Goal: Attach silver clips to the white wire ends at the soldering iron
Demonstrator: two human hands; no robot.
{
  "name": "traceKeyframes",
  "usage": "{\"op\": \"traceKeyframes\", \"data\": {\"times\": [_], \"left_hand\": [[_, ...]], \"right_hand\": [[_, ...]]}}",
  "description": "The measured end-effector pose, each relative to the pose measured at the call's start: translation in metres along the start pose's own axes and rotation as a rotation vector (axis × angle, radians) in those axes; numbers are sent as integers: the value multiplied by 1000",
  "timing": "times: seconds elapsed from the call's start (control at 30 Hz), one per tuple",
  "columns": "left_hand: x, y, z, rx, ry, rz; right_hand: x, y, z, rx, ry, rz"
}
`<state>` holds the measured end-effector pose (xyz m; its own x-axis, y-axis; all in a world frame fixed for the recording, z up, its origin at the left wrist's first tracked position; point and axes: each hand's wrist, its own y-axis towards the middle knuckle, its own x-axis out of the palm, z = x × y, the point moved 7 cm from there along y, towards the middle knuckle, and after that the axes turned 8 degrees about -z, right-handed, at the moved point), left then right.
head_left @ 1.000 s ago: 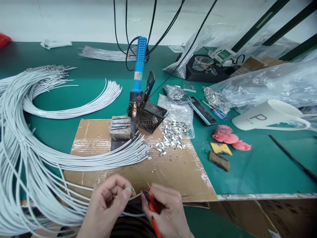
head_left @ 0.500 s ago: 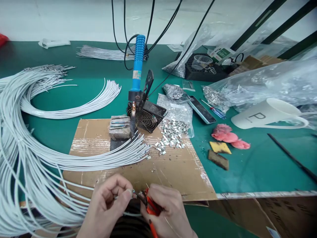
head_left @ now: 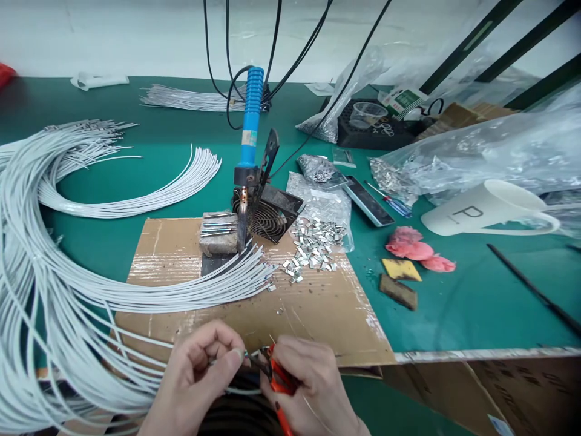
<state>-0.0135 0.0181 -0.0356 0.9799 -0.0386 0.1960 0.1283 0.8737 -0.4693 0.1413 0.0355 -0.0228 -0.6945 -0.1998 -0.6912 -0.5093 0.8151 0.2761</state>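
Observation:
My left hand (head_left: 204, 369) is closed, thumb and index finger pinching the thin end of a cable (head_left: 246, 355), mostly hidden by the fingers. Orange-handled pliers (head_left: 281, 381) are gripped in my right hand (head_left: 311, 378), their dark jaws meeting the cable end just right of my left fingertips. A fine wire trails across my right hand. Both hands are low at the cardboard's front edge. Beyond them a bundle of white cables (head_left: 195, 293) lies with its stripped ends near a pile of small metal connectors (head_left: 315, 242).
A blue-handled soldering iron (head_left: 251, 121) stands upright beside a grey block (head_left: 218, 242) and a small fan (head_left: 275, 215), all at the back of the cardboard (head_left: 318, 321). To the right lie a phone (head_left: 370, 203), a yellow sponge (head_left: 402, 269) and a white mug (head_left: 485, 209) on its side.
The view has shifted very slightly. My hands keep nearly the same pose, with the pliers still at the cable end.

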Motion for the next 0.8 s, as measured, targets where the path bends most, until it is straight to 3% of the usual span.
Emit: {"op": "traceKeyframes", "data": {"times": [0.17,0.5,0.8], "left_hand": [[2,0,-2,-17,-18,-40],[-1,2,-6,13,-18,19],[1,0,-9,48,-40,121]], "right_hand": [[-2,-2,0,-34,-36,49],[-1,-4,1,-36,-45,74],[10,-10,-2,77,65,338]]}}
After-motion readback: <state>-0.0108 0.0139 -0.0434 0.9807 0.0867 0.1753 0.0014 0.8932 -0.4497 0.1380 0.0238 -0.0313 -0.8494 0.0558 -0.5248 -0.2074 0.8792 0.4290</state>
